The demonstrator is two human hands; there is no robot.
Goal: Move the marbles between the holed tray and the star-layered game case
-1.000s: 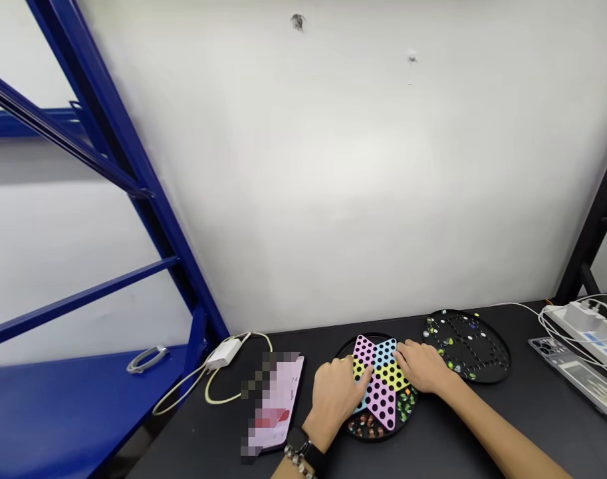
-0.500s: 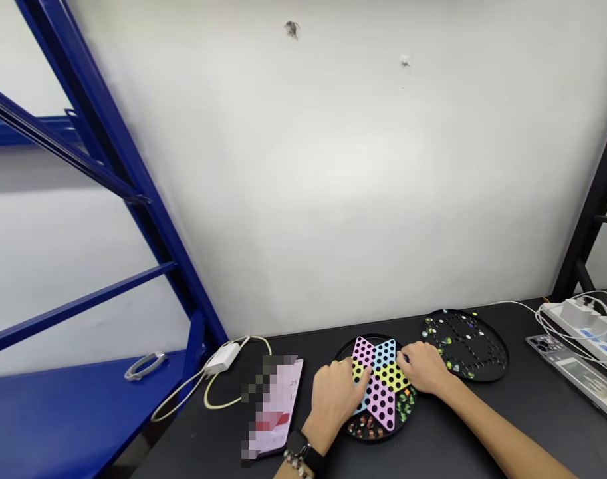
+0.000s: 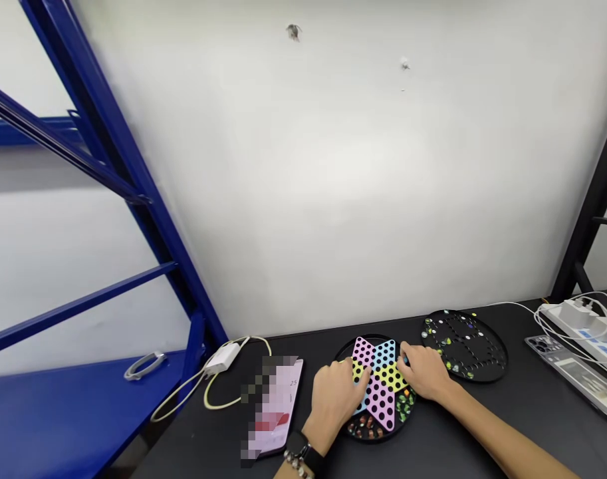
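A round Chinese checkers board [image 3: 381, 398] with a pink, blue and yellow star full of black holes lies on the black table. My left hand [image 3: 339, 391] is closed over its left side, thumb on the star, fingers curled and partly hidden. At the board's right rim, my right hand [image 3: 423, 372] has its fingers bent together. Something small and blue shows by those fingertips; I cannot make out whether it is held. Green pieces [image 3: 405, 404] and reddish-brown pieces [image 3: 365, 426] sit in the board's side compartments.
A second round black board [image 3: 483, 356] with scattered marbles lies behind my right hand. A phone [image 3: 278, 406] rests left of my left wrist. White charger [image 3: 222, 359] and cable lie further left. Another phone [image 3: 572, 376] and a power strip [image 3: 585, 326] are at right.
My right hand has shifted slightly at the board's right rim, and a bit of blue shows more clearly by its fingertips. My left hand and the board stay put.
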